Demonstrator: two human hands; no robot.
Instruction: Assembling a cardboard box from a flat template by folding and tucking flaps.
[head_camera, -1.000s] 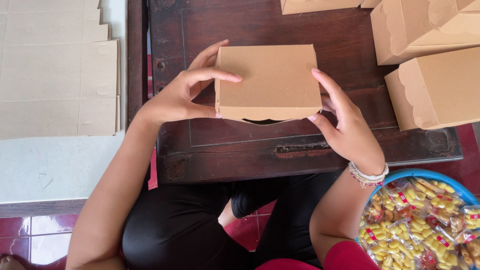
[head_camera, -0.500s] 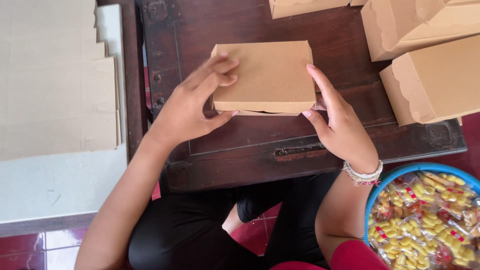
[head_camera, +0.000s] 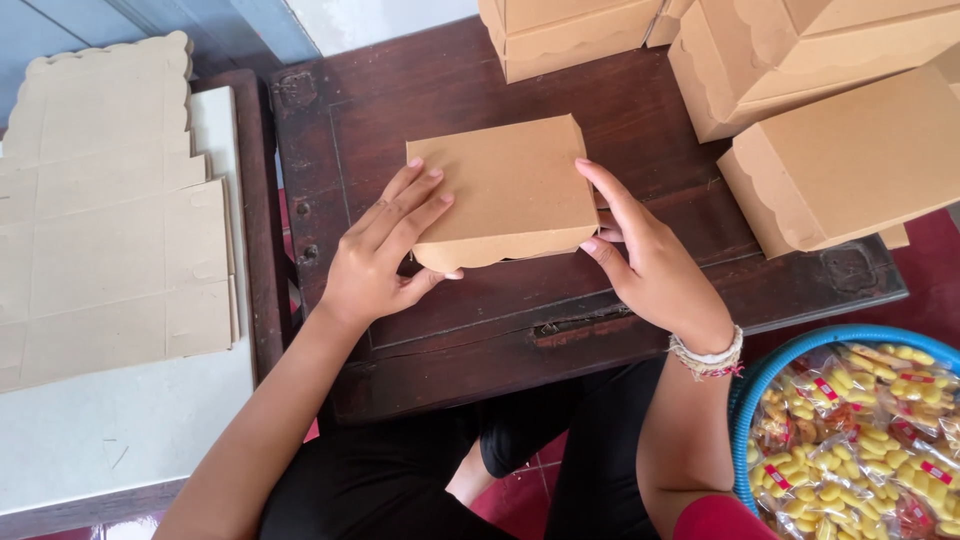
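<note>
Head view: left hand (head_camera: 375, 255), right hand (head_camera: 640, 250) clasp one cardboard box (head_camera: 505, 190); three more behind.

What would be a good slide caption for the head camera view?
Both hands, left hand and right hand, hold a brown cardboard box on a dark wooden table.

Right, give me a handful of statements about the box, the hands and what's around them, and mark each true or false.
1. Both hands hold the closed cardboard box on the dark wooden table. True: left hand, right hand.
2. The box stands open. False: its lid is shut.
3. Flat unfolded box blanks lie at the left. True.
4. The blue basket holds fruit. False: it holds small packets of yellow snacks.
5. The right wrist is bare. False: it wears a beaded bracelet.
</note>
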